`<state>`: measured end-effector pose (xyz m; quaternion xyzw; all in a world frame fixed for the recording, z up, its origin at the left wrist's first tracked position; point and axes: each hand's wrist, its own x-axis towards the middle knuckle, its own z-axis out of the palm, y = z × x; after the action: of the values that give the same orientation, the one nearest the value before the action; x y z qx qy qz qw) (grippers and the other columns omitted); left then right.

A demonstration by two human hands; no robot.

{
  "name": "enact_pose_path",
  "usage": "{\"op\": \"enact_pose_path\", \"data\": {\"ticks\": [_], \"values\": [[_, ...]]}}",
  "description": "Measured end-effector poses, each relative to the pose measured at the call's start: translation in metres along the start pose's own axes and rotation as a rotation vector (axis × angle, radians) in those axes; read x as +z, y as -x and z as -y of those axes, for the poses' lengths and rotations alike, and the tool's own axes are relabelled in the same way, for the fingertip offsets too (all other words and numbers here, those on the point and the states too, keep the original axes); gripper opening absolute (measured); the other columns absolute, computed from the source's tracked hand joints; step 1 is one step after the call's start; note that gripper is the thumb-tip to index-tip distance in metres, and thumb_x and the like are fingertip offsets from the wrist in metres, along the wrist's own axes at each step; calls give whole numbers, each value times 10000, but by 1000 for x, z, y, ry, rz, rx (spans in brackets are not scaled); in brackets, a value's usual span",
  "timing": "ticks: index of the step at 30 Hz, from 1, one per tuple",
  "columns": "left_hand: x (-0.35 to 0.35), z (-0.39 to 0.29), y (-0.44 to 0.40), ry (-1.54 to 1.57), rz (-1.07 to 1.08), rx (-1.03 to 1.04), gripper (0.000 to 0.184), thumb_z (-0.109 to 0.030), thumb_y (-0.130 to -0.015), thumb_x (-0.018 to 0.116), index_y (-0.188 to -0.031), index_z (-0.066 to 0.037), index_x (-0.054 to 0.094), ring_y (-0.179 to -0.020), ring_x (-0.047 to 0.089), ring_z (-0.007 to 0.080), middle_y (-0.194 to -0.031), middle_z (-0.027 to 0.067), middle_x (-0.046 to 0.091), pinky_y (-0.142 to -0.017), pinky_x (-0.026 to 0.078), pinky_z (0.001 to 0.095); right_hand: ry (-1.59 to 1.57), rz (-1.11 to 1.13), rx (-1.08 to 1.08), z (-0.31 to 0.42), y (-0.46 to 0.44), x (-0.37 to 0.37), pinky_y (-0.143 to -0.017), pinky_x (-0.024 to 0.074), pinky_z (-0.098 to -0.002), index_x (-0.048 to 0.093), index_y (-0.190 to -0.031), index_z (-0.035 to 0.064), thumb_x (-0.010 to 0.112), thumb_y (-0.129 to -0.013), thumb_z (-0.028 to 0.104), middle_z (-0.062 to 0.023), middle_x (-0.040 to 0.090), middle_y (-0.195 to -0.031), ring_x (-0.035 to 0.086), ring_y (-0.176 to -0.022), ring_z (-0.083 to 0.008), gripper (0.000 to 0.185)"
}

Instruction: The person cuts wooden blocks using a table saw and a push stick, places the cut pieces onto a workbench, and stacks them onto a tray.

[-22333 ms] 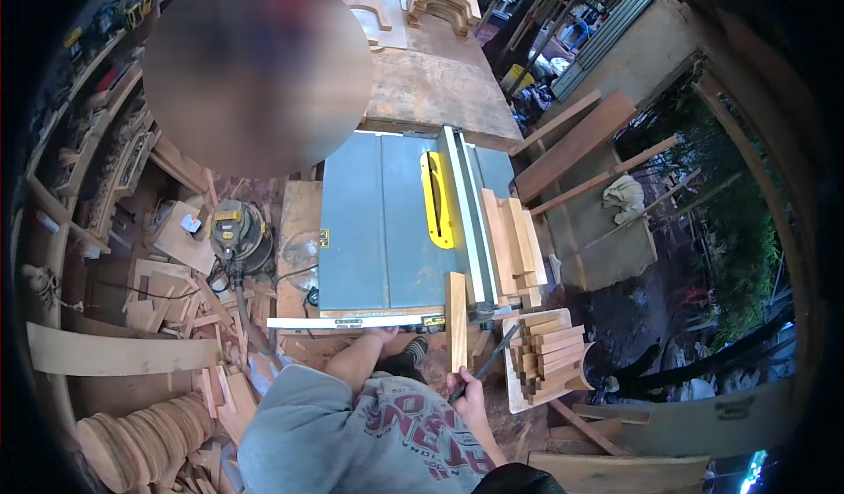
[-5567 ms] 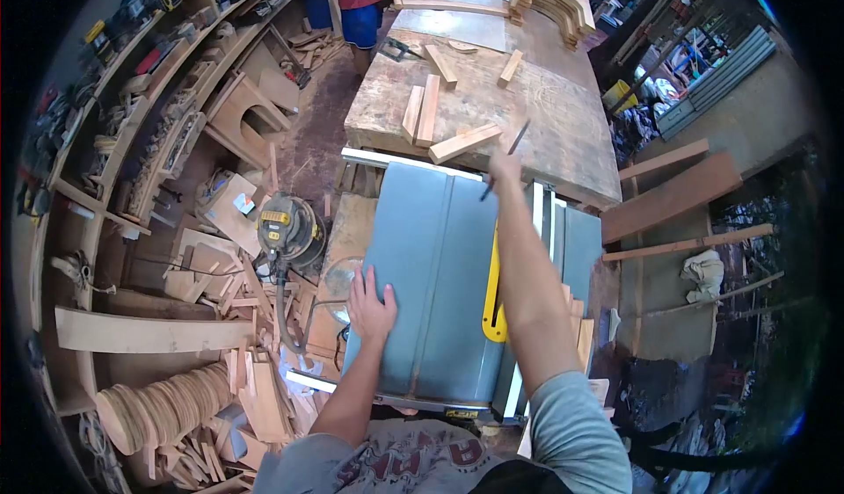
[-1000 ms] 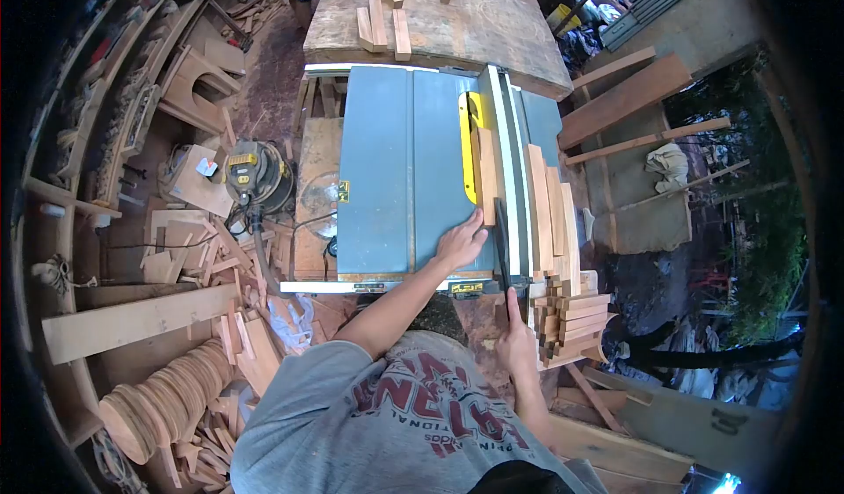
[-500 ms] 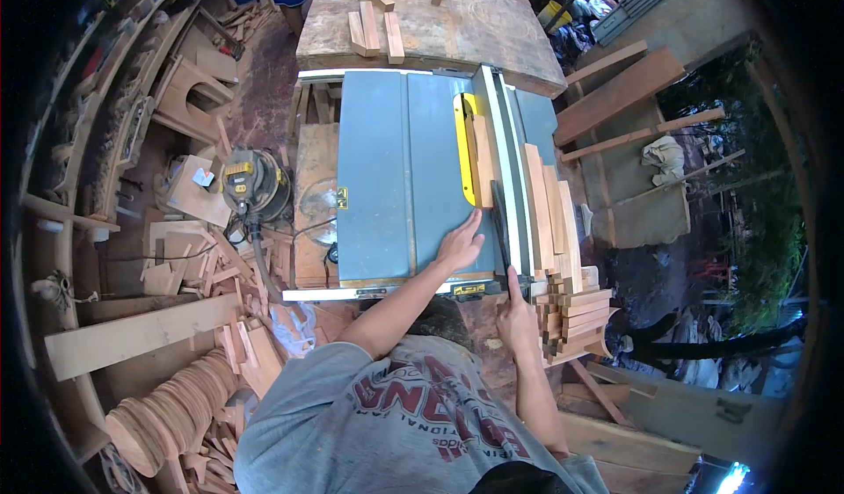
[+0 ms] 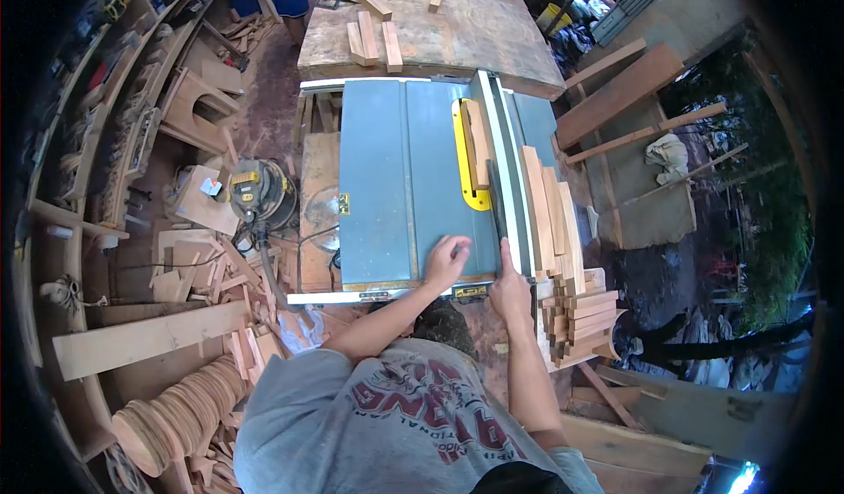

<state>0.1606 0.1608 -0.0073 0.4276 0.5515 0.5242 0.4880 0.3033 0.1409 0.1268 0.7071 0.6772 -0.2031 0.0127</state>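
A blue-grey table saw [image 5: 374, 177] lies in front of me, with a yellow insert plate [image 5: 466, 177] set in its top. A wood strip [image 5: 477, 147] lies beside the plate, near the pale metal fence [image 5: 507, 169]. My right hand [image 5: 510, 296] grips a dark push stick [image 5: 498, 204], index finger stretched along it. The stick's far end is close to the near end of the strip; whether they touch, I cannot tell. My left hand [image 5: 447, 262] is over the near part of the saw top, fingers curled in, with nothing visible in it.
Several wood strips [image 5: 549, 213] lie right of the fence, above a stack of short pieces [image 5: 585, 323]. A wooden table [image 5: 448, 32] behind the saw holds loose blocks. At left are a shop vacuum [image 5: 262, 195], offcuts and rounded boards [image 5: 180, 415]. A person's legs [image 5: 290, 2] show at the back.
My left hand has drawn back from the near end of the wood strip, and its fingers have curled. The strip and the push stick have moved forward along the fence.
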Motion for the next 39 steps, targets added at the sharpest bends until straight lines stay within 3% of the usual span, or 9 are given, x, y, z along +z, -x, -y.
{"op": "enact_pose_path", "data": {"ticks": [6, 11, 14, 15, 19, 21, 25, 37, 39], "values": [[-53, -31, 59, -386, 348, 189, 207, -263, -932, 673, -1048, -109, 747, -888, 719, 320, -951, 109, 740, -777, 562, 437, -6, -7, -65, 13, -51, -14, -820, 538, -578, 202, -1653, 234, 548, -854, 40, -351, 693, -954, 692, -888, -508, 892], [-58, -64, 74, -486, 420, 216, 193, -248, -954, 675, -1056, -99, 741, -872, 716, 300, -994, 104, 746, -777, 559, 407, -356, -70, -87, 65, -240, -39, -851, 537, -564, 248, -1643, 217, 519, -903, 67, -371, 672, -1091, 683, -954, -503, 802], [-90, -79, 93, -454, 333, 95, 265, -290, -947, 666, -1126, -112, 747, -904, 728, 317, -1065, 137, 746, -801, 571, 415, -304, -354, -291, 80, -251, -85, -897, 526, -548, 332, -1607, 172, 465, -936, 61, -335, 672, -1167, 652, -1048, -520, 693], [-105, -81, 99, -442, 254, 10, 279, -290, -951, 668, -1152, -113, 747, -905, 731, 308, -1075, 137, 745, -804, 571, 402, -394, -548, -429, 64, -258, -81, -921, 524, -533, 351, -1596, 183, 498, -948, 104, -298, 677, -1201, 650, -1076, -511, 669], [-158, -30, 132, -459, 28, -120, 285, -287, -966, 673, -1164, -96, 748, -881, 735, 276, -1065, 138, 756, -796, 571, 373, -358, -633, -205, -48, -224, -72, -928, 528, -493, 605, -1410, 105, 589, -923, 233, -292, 697, -1168, 658, -1112, -480, 505], [-168, -23, 143, -426, 14, -106, 284, -289, -964, 676, -1158, -94, 750, -872, 736, 273, -1050, 136, 760, -790, 573, 373, -226, -559, 111, -102, -171, -78, -937, 523, -504, 687, -1270, 70, 604, -903, 329, -286, 710, -1149, 657, -1124, -467, 457], [-160, -26, 139, -451, 39, -162, 289, -295, -962, 679, -1157, -94, 751, -859, 738, 257, -1018, 127, 767, -778, 576, 373, -221, -405, 301, -227, -117, -50, -917, 533, -480, 687, -1122, 46, 796, -721, 267, -253, 733, -1061, 688, -1069, -440, 471], [-73, -85, 65, -567, 342, 118, 284, -300, -962, 640, -1150, -112, 741, -927, 736, 307, -1069, 115, 756, -824, 569, 423, -180, -361, 394, -273, -100, -29, -916, 541, -444, 665, -1161, 33, 858, -655, 237, -216, 740, -1051, 714, -996, -375, 578], [-64, -91, 60, -560, 366, 127, 288, -307, -964, 636, -1152, -116, 741, -922, 734, 314, -1074, 115, 756, -827, 567, 430, -264, -310, 249, -297, -95, -27, -878, 538, -434, 655, -1112, -6, 864, -670, 208, -222, 735, -1010, 709, -963, -364, 534]]}}
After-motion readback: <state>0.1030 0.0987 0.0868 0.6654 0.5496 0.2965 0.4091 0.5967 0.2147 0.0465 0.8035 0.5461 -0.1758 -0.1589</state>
